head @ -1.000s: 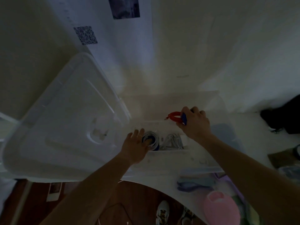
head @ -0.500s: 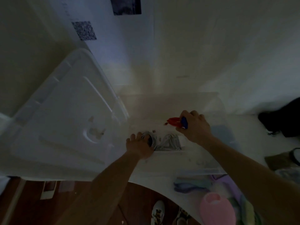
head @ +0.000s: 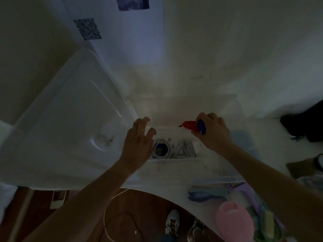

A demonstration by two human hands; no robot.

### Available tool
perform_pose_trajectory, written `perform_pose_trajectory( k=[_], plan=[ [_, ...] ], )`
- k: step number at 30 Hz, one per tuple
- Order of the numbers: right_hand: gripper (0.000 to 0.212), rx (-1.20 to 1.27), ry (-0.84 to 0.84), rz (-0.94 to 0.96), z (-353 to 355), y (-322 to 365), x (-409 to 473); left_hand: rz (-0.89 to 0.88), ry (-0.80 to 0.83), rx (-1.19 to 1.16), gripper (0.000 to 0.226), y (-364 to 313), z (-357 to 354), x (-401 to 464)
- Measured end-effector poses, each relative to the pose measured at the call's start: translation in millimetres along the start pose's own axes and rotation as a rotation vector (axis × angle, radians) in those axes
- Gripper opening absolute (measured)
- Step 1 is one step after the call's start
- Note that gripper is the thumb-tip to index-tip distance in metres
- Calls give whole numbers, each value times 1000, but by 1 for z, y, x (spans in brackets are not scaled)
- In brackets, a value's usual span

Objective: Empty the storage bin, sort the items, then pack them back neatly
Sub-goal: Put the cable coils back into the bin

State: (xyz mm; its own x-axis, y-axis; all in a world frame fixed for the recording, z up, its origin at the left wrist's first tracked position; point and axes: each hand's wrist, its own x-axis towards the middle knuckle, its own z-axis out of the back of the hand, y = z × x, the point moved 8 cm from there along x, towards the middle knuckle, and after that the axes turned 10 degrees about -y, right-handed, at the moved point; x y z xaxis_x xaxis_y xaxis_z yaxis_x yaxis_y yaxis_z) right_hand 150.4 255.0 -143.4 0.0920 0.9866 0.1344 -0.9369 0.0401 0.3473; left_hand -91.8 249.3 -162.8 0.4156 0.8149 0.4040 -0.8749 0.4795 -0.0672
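Dim room with a pale wall (head: 227,41) behind a white tabletop (head: 174,193) whose curved near edge overhangs a reddish-brown wooden floor (head: 83,215). On the tabletop stands the clear storage bin (head: 174,170), open, seen from above. Inside it, close to the near wall, lie a coiled white cable (head: 161,149) and, just beside it to the right, a loose bundle of pale cords (head: 185,148). The left hand (head: 138,142) hovers over the bin's left end with fingers spread and relaxed, grasping nothing; it partly overlaps the coiled cable. The right hand (head: 211,131) is curled around a red-and-blue tool (head: 194,126), whose red end points left above the bin's far side; what kind of tool it is cannot be told. Left of the bin, the clear bin lid (head: 66,130) lies tilted, touching the bin's left edge. Right of the bin, near the tabletop's front edge, are flat bluish-green pieces (head: 208,194), a pink rounded object (head: 234,222) and a heap of pastel items (head: 265,220). A dark object (head: 304,123) rests at the far right. On the wall hang a speckled square marker (head: 87,28) and a dark print (head: 133,3). On the floor are a white cord (head: 108,212) and two patterned shoes (head: 172,222).
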Motion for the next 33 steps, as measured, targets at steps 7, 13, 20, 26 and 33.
perform_pose_trajectory(
  k=[7,13,20,26,33],
  plan=[
    [33,10,-159,340,1,58,-36,143,128,22,75,12,-42,12],
    [43,-247,123,426,-93,64,-27,149,166,30,81,12,-51,7],
    [70,-212,389,363,-125,39,-30,122,251,-157,83,3,-57,-5],
    [69,15,465,272,-119,39,-21,114,204,-143,68,2,-58,-2],
    [55,8,288,289,-127,42,-20,119,204,-179,68,-4,-64,-2]
  ],
)
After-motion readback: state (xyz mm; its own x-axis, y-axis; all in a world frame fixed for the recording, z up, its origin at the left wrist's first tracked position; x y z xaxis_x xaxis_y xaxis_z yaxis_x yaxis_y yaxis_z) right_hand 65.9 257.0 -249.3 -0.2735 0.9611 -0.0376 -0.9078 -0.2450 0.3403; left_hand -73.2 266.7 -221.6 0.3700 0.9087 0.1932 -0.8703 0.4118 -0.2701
